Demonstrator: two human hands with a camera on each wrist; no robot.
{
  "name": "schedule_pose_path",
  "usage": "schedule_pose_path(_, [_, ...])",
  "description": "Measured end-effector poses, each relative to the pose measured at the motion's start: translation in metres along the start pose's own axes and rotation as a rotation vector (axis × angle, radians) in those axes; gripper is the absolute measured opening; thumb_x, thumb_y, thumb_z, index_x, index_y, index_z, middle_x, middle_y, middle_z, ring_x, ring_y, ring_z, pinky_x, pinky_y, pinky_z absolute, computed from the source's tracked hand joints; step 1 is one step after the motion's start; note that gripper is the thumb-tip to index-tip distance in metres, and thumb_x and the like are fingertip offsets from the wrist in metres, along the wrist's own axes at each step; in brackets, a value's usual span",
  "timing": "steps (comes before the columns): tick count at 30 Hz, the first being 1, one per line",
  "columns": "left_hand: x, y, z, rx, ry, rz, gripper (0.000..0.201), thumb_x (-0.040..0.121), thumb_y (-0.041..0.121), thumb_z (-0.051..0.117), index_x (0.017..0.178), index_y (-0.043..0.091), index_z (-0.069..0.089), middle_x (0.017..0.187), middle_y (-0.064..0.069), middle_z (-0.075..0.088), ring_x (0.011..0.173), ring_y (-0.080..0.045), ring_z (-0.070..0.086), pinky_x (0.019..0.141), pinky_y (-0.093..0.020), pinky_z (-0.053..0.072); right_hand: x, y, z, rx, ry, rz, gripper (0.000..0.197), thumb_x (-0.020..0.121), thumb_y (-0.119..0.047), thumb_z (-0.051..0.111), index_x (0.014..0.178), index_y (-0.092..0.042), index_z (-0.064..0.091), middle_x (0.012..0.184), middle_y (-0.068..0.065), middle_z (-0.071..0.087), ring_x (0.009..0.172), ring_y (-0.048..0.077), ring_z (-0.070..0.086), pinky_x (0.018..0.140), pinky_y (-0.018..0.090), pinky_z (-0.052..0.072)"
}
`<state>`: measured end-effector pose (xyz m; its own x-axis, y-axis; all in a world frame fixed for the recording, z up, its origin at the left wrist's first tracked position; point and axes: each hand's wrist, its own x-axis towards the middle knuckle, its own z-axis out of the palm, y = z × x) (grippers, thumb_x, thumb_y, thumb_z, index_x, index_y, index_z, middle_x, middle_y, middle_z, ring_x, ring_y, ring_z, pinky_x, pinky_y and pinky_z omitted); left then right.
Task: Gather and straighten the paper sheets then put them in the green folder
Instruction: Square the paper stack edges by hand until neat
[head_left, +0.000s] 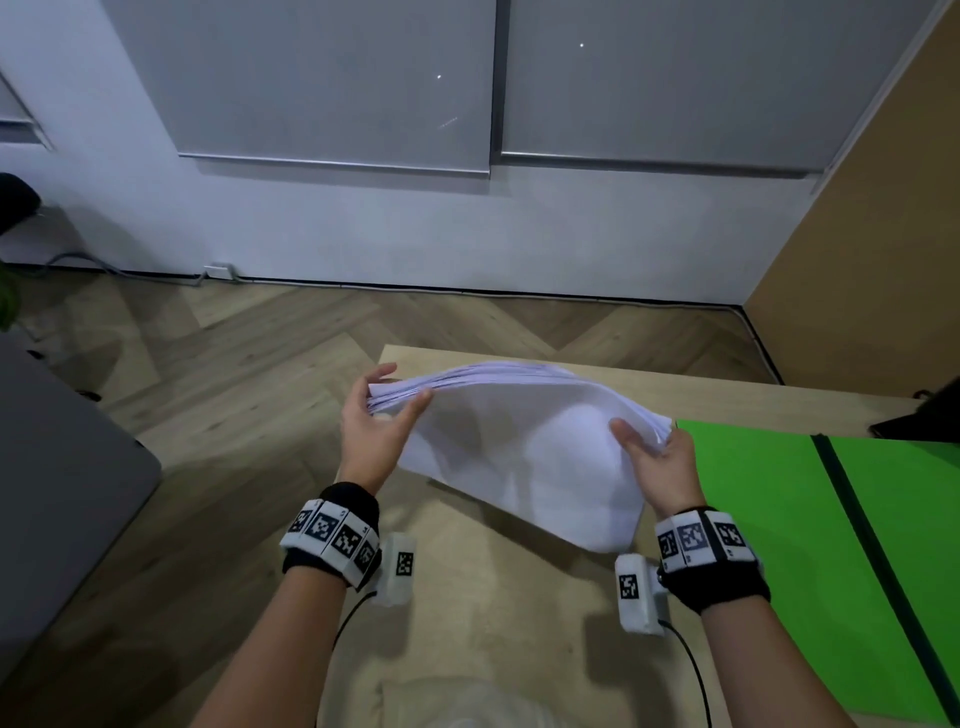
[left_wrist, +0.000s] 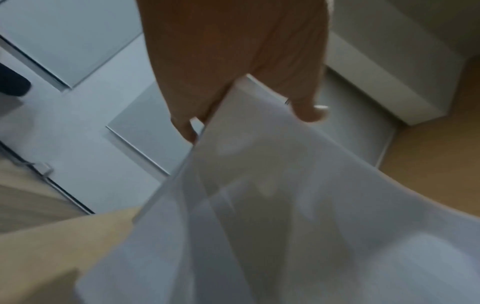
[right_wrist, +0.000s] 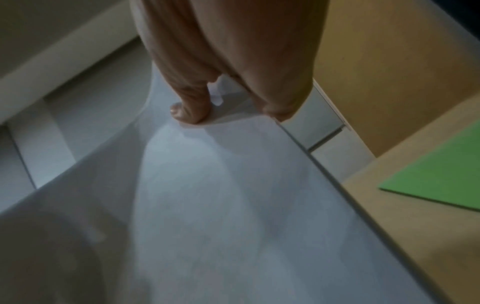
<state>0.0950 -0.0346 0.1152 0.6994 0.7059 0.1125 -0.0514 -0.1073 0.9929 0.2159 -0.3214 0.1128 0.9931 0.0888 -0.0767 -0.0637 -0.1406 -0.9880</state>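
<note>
Nearest the camera, both forearms reach forward over the pale wooden table (head_left: 467, 623), each wrist wrapped in a black band carrying white blocks printed with black square markers. The left hand (head_left: 376, 423) grasps the left end of the paper sheets (head_left: 524, 447), thumb on top and fingers underneath, so the stack's edges fan a little at that corner. The right hand (head_left: 657, 460) grasps the right end the same way, thumb pressed on the top sheet and fingers under the stack. Held between the two hands, the stack is raised off the table, bowed upward in the middle, its near corner drooping toward the table. The left wrist view shows the thumb and fingers (left_wrist: 306, 111) pinching the sheet edge; the right wrist view shows the thumb (right_wrist: 189, 111) flat on the paper.

Just right of the stack, the green folder (head_left: 779, 519) lies flat on the table, a black strip crossing it diagonally. A dark object (head_left: 930, 415) sits at the table's far right edge. Beyond are the herringbone wood floor (head_left: 260, 353) and a white wall with grey panels (head_left: 337, 78).
</note>
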Motion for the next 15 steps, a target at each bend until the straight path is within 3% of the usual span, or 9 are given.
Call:
schedule_pose_path(2, [-0.005,0.004,0.002,-0.032,0.087,0.048,0.042,0.074,0.048,0.073,0.107,0.026,0.061,0.104,-0.001,0.067,0.094,-0.015,0.064,0.085,-0.029,0.053,0.0,0.002,-0.003,0.013,-0.04,-0.024,0.007,0.08,-0.014,0.072,0.075,-0.013,0.068,0.059,-0.012,0.071,0.058,0.003,0.066,0.06,0.02,0.054])
schedule_pose_path(3, [-0.007,0.003,0.004,-0.03,0.103,0.055,0.036,0.079,0.045,0.071,0.107,0.024,0.061,0.105,-0.003,0.067,0.093,-0.015,0.065,0.082,-0.028,0.053,-0.001,0.008,-0.003,0.015,-0.061,-0.011,0.006,0.08,-0.014,0.073,0.076,-0.015,0.068,0.059,-0.013,0.071,0.06,0.005,0.067,0.059,0.018,0.055])
schedule_pose_path(6, [-0.013,-0.011,0.01,0.02,0.126,-0.007,0.023,0.087,0.034,0.066,0.101,0.017,0.063,0.098,-0.002,0.067,0.085,-0.012,0.062,0.076,-0.028,0.05,-0.011,0.023,-0.001,-0.017,-0.085,0.065,0.019,0.076,-0.017,0.076,0.091,-0.008,0.068,0.078,0.002,0.071,0.073,0.017,0.066,0.059,0.017,0.054])
schedule_pose_path(9, [-0.01,-0.02,0.014,0.049,0.17,-0.029,0.019,0.086,0.035,0.063,0.094,0.018,0.061,0.092,-0.002,0.063,0.084,-0.016,0.057,0.08,-0.042,0.05,-0.017,0.032,0.003,0.025,-0.093,0.124,0.026,0.074,-0.014,0.078,0.097,-0.011,0.066,0.094,0.012,0.07,0.084,0.022,0.066,0.078,0.029,0.051])
schedule_pose_path(12, [-0.003,-0.016,0.017,0.032,0.16,-0.025,0.005,0.089,0.027,0.062,0.086,0.025,0.058,0.089,-0.002,0.059,0.082,-0.016,0.054,0.079,-0.039,0.048,-0.019,0.027,0.005,0.037,-0.097,0.116,0.023,0.074,-0.009,0.078,0.094,-0.015,0.067,0.093,0.009,0.07,0.082,0.02,0.066,0.076,0.027,0.052])
schedule_pose_path(15, [0.003,-0.011,0.013,-0.001,0.204,-0.048,0.006,0.091,0.019,0.057,0.086,0.017,0.054,0.086,-0.005,0.055,0.081,-0.018,0.051,0.076,-0.034,0.044,-0.019,0.025,0.001,0.049,-0.106,0.088,0.03,0.075,-0.005,0.075,0.103,-0.013,0.066,0.093,0.003,0.07,0.074,0.005,0.068,0.068,0.016,0.054])
